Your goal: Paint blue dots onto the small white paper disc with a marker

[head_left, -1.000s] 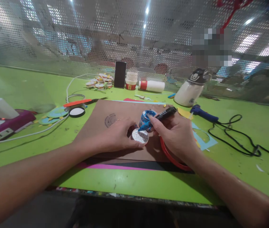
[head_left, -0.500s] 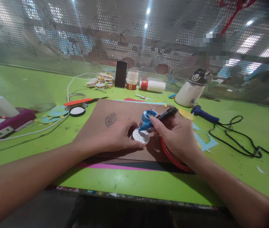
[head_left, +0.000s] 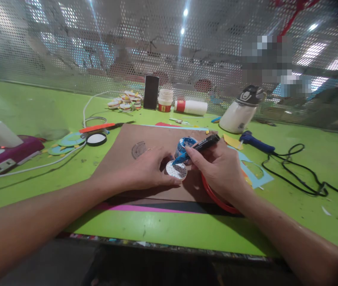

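White disc (head_left: 179, 171) patterned with dark lines sits near the middle of your view, over a brown board (head_left: 157, 137) on the green desk (head_left: 157, 226). Your left hand (head_left: 140, 171) curves round it from the left, thumb along its near edge and fingers at its far side, holding it. Your right hand (head_left: 224, 169) grips a black-and-blue marker (head_left: 200, 147), slanted, its blue tip at the disc's upper face. Just beyond the disc stands a blue roll (head_left: 183, 144), partly hidden by the marker. A red ring (head_left: 216, 196) shows in part beneath your right hand.

To your right lies a blue glue gun (head_left: 258, 143) with a looped black cord (head_left: 294, 188). To your left are a black-rimmed round piece (head_left: 96, 139), an orange-and-black tool (head_left: 97, 128) and a purple power strip (head_left: 31, 149). Farther back stand a dark phone (head_left: 151, 92), stacked cups (head_left: 165, 104) and a pale bottle (head_left: 237, 115)
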Available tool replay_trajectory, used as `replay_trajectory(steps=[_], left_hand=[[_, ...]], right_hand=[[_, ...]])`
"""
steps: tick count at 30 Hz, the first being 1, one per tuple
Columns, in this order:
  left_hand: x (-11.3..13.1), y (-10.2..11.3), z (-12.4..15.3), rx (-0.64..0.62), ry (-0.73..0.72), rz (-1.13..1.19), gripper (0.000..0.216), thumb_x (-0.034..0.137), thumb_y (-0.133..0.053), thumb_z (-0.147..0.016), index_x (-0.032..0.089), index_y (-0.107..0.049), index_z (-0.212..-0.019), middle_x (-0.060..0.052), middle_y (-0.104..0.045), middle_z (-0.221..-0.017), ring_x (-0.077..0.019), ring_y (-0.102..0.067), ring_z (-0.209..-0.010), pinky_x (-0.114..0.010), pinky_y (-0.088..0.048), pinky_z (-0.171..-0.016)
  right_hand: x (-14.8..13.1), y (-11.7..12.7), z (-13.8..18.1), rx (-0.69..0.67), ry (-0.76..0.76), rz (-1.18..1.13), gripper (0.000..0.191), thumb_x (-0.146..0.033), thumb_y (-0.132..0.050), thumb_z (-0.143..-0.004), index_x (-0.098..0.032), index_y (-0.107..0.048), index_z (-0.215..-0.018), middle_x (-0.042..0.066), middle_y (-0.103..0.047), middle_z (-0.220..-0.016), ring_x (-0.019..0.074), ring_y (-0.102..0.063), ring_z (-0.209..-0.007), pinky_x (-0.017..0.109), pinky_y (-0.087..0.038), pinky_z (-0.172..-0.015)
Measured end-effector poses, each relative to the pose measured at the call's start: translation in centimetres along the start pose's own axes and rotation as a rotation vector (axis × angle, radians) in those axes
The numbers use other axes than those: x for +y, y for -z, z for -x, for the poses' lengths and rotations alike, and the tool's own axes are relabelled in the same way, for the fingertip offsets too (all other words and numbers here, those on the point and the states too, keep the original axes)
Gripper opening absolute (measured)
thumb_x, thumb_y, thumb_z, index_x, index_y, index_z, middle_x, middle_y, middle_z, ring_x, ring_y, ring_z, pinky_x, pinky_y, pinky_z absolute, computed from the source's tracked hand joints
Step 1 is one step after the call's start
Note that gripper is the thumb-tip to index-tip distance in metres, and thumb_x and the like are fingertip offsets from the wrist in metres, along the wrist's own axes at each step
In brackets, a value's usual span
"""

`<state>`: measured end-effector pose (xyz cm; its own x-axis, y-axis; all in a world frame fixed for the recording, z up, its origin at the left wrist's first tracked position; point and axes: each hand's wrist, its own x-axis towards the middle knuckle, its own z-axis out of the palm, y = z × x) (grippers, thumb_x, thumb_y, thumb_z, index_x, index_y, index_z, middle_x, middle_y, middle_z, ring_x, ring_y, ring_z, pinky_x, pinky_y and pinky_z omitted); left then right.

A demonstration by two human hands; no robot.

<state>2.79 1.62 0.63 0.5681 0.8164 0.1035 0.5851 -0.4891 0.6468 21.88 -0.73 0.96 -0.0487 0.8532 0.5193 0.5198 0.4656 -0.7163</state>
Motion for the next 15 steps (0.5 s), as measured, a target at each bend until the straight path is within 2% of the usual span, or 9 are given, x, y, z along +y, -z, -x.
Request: replay_trajectory(steps=[7, 12, 15], left_hand=[[0.0, -0.03, -0.14, 0.008, 0.012, -0.025, 0.036, 0.048, -0.074, -0.072, 0.02, -0.062, -0.091, 0.0, -0.064, -0.08, -0.0186, -0.056, -0.072, -0.029, -0.038, -0.061], [-0.01, 0.05, -0.11, 0.002, 0.058, -0.053, 0.041, 0.052, -0.076, -0.068, 0.019, -0.063, -0.09, -0.001, -0.064, -0.082, -0.0203, -0.057, -0.074, -0.03, -0.037, -0.06], [0.02, 0.09, -0.03, -0.006, 0.044, -0.018, 0.04, 0.052, -0.074, -0.07, 0.02, -0.064, -0.091, -0.001, -0.064, -0.081, -0.0197, -0.057, -0.073, -0.029, -0.037, -0.059]], right_hand=[[0.12, -0.14, 0.11, 0.051, -0.019, -0.058, 0.025, -0.04, -0.071, -0.084, -0.017, -0.069, -0.076, 0.002, -0.072, -0.068, 0.0152, -0.063, -0.06, 0.027, -0.048, -0.055], [-0.19, 0.37, -0.14, 0.159, -0.013, -0.02, 0.031, -0.043, -0.072, -0.082, -0.019, -0.066, -0.064, 0.002, -0.065, -0.058, 0.0146, -0.058, -0.052, 0.029, -0.046, -0.05], [-0.37, 0.64, -0.3, 0.161, 0.009, 0.023, 0.034, -0.046, -0.072, -0.082, -0.021, -0.064, -0.061, 0.003, -0.064, -0.057, 0.0161, -0.058, -0.051, 0.03, -0.046, -0.049]])
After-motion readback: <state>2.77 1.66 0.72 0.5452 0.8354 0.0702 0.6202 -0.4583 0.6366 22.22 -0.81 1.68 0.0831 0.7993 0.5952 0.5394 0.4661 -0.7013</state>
